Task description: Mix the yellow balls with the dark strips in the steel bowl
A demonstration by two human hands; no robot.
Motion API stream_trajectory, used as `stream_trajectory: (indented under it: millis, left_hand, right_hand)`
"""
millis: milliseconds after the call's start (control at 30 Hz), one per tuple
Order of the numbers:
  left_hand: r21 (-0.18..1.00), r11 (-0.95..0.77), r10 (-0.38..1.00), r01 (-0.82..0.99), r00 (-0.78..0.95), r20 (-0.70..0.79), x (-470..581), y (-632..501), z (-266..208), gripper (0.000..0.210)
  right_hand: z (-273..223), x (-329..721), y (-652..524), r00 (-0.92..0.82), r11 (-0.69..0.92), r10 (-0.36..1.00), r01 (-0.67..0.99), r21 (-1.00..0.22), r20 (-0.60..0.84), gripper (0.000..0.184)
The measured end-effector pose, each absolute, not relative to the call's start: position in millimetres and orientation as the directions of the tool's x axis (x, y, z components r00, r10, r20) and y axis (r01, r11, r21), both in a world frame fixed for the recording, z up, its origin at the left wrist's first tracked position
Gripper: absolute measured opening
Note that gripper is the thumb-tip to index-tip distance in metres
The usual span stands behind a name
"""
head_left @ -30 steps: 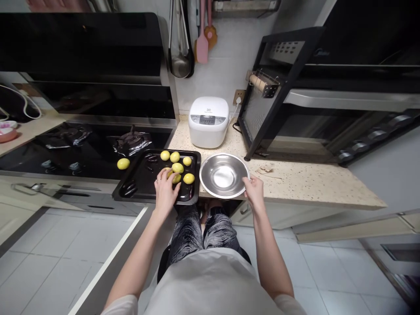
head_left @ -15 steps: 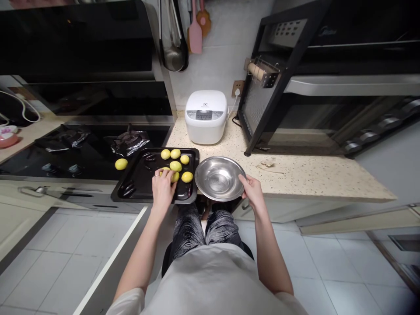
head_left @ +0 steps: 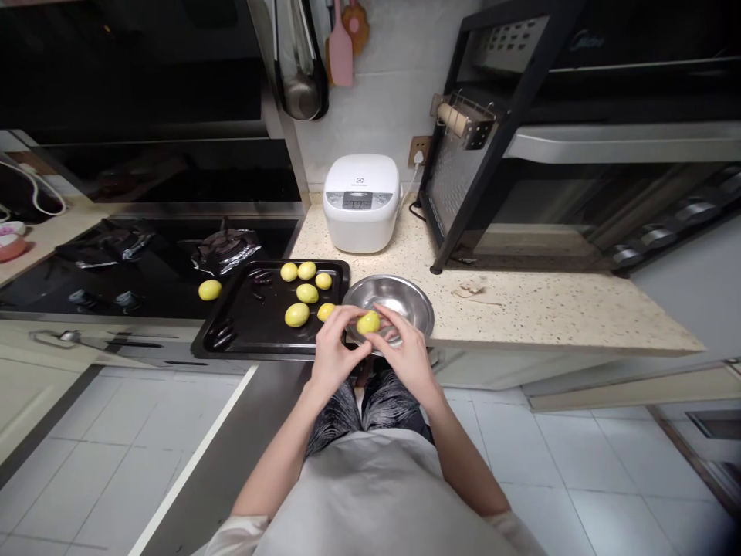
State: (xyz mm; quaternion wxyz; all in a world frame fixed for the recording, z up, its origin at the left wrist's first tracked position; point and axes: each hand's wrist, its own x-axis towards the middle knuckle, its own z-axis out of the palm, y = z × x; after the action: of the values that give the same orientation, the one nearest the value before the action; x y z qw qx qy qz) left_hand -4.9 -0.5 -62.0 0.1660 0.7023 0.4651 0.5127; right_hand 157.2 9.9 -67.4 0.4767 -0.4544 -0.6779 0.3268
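At the frame's centre, a yellow dough ball [head_left: 368, 322] is pinched between the fingertips of the left hand [head_left: 332, 355] and the right hand [head_left: 407, 357], just over the near rim of the steel bowl [head_left: 405, 296]. Left of it, six similar balls are seen on the black baking tray [head_left: 248, 320].

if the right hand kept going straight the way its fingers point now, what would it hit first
Most likely the left hand: the right hand points up-left at it, both holding the yellow fruit over the steel bowl. Depth is hard to judge.
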Motion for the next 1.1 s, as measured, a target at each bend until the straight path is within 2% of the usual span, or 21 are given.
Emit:
stream_trajectory:
  millis: [100,200,333,433,567,667,833,1000,1100]
  left_hand:
    - [0.711,-0.520,0.837,0.473,0.120,0.534,-2,1,-71,0.029]
    - [0.700,-0.492,0.851,0.517,0.116,0.513,-17,7,-76,0.041]
    - [0.629,-0.376,0.870,0.680,0.026,0.492,-45,18,-82,0.036]
    - [0.547,-0.323,0.896,0.772,0.063,0.440,-58,27,-91,0.038]
    - [0.442,-0.272,0.916,0.855,0.089,0.391,-61,35,-100,0.042]
    - [0.407,-0.241,0.927,0.881,0.086,0.364,-62,39,-101,0.042]
    - [0.425,-0.253,0.926,0.869,0.091,0.366,-65,38,-98,0.042]
    - [0.518,-0.281,0.861,0.808,-0.025,0.508,-60,30,-82,0.035]
    - [0.566,-0.391,0.827,0.726,0.008,0.562,-47,29,-68,0.034]
  right_hand:
    - [-70,159,19,-0.166,0.356,0.933,0.294,-0.887,0.320,0.037]
    - [-74,170,31,-0.144,0.318,0.948,0.392,-0.863,0.284,0.036]
    - [-80,178,49,-0.171,0.294,0.956,0.601,-0.743,0.240,0.039]
    - [-81,174,59,-0.222,0.282,0.959,0.718,-0.637,0.174,0.039]
    - [-78,169,64,-0.231,0.262,0.965,0.803,-0.535,0.126,0.041]
    - [-76,169,63,-0.220,0.251,0.968,0.831,-0.496,0.120,0.041]
    - [-75,172,61,-0.216,0.249,0.968,0.825,-0.507,0.124,0.040]
    - [-76,173,61,-0.210,0.247,0.969,0.812,-0.529,0.130,0.041]
    - [-75,172,60,-0.210,0.245,0.970,0.813,-0.528,0.126,0.041]
